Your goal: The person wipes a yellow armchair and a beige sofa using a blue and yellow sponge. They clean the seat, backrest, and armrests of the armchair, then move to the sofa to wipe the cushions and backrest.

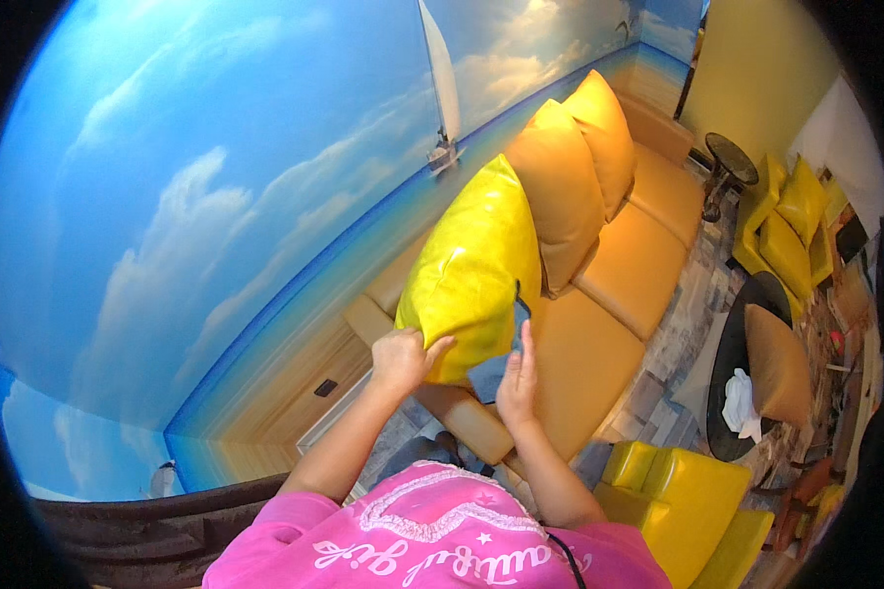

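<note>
A shiny yellow cushion [476, 260] stands upright at the near end of the tan sofa [584, 344]. My left hand [403, 359] is closed on its lower left corner, the thumb pointing right along the surface. My right hand [518, 383] is beside the cushion's lower right edge, its fingers stretched out and upright. Between that hand and the cushion is a flat blue-grey thing [488, 377] with a dark edge; its kind I cannot make out. Behind the yellow cushion, orange-tan cushions [558, 191] lean in a row along the sofa.
A sky-and-sea mural [236, 196] covers the wall at left. To the right are an oval black table [725, 432] bearing crumpled white tissue [742, 404] and a brown cushion [776, 368], yellow armchairs [683, 496], and a small round side table [732, 157].
</note>
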The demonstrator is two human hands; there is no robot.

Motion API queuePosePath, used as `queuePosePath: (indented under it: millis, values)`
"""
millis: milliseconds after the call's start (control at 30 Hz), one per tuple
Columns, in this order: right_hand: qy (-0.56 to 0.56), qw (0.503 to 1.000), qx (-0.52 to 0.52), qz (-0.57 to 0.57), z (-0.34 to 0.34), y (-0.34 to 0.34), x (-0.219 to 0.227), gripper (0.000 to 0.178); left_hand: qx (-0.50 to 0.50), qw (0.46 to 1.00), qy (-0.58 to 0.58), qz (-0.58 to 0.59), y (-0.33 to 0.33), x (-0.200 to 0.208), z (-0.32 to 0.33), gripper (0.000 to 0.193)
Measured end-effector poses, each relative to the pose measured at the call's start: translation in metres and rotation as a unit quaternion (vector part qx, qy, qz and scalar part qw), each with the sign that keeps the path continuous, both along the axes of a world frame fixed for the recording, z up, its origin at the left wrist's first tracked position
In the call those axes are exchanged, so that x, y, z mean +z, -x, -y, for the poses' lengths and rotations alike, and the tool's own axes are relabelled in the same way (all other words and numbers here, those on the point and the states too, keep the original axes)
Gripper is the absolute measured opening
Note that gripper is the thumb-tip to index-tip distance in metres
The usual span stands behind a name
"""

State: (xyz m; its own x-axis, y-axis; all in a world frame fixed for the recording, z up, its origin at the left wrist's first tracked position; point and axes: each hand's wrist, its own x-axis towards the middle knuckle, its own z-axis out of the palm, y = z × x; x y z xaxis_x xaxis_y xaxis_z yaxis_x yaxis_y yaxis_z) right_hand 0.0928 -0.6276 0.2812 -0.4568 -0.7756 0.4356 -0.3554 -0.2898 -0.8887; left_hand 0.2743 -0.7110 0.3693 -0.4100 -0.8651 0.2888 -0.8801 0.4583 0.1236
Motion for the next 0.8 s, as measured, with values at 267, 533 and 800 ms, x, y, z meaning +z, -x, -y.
queuePosePath:
  millis: [267, 533, 800]
  values:
    - [0.076, 0.946, 0.15, -0.278, -0.004, -0.099, 0.094, 0.062, 0.03, 0.988, -0.035, -0.148, -0.08, 0.051, -0.049, 0.041]
    - [-0.063, 0.872, 0.238, -0.423, 0.033, -0.185, 0.039, 0.063, 0.188, 0.948, -0.202, -0.157, -0.184, -0.028, -0.04, 0.054]
    - [-0.227, 0.93, -0.02, -0.289, 0.079, -0.125, -0.033, 0.055, 0.2, 0.924, -0.272, -0.179, -0.213, -0.056, -0.033, 0.067]
